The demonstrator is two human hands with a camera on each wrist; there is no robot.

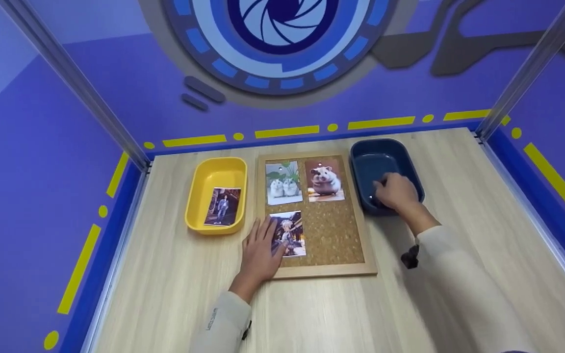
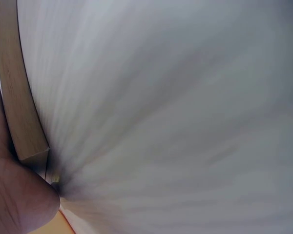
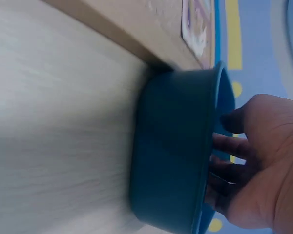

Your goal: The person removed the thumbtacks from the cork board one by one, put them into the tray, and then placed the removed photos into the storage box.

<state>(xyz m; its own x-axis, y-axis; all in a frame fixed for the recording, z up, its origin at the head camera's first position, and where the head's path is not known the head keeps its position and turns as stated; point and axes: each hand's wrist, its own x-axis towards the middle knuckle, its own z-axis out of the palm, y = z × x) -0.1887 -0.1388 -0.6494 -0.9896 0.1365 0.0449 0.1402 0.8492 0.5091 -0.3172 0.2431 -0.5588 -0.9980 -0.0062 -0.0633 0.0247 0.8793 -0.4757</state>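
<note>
My left hand rests flat over the left frame of a corkboard, fingers spread at the edge of a photo of a figure in a light headdress. Above that photo are a photo of two white hamsters and a photo of one hamster hugging itself, each with a pin at its top. My right hand reaches over the rim of a dark blue tray. Its thumb and fingers point down inside, bent and slightly apart. Small shiny bits lie by the fingertips.
A yellow tray stands left of the board and holds a photo of a standing person. The board and both trays sit on a light wooden table. Blue panels with metal posts enclose its back and sides.
</note>
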